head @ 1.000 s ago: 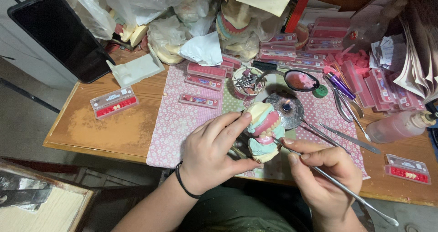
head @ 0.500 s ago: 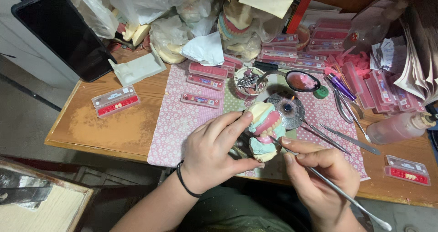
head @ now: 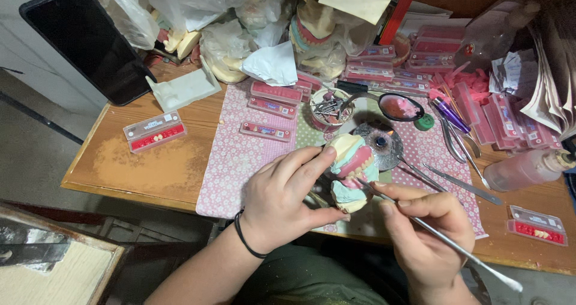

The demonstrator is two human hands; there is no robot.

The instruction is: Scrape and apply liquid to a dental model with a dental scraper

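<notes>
Cluttered with tooth-card boxes and tools, a wooden surface (head: 150,167) carries a pink patterned mat (head: 240,155); over its near edge, the left hand (head: 285,200) grips a denture model (head: 353,170) while the right hand (head: 423,233) pinches a thin metal instrument (head: 444,240) whose tip touches it.

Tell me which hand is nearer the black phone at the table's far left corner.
Left. The left hand sits right of and below the phone; the right hand is farther right, past the dental model.

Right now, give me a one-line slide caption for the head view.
Left hand holds a dental cast with pink wax while right hand works it with a thin metal instrument above a cluttered wooden table.
</notes>
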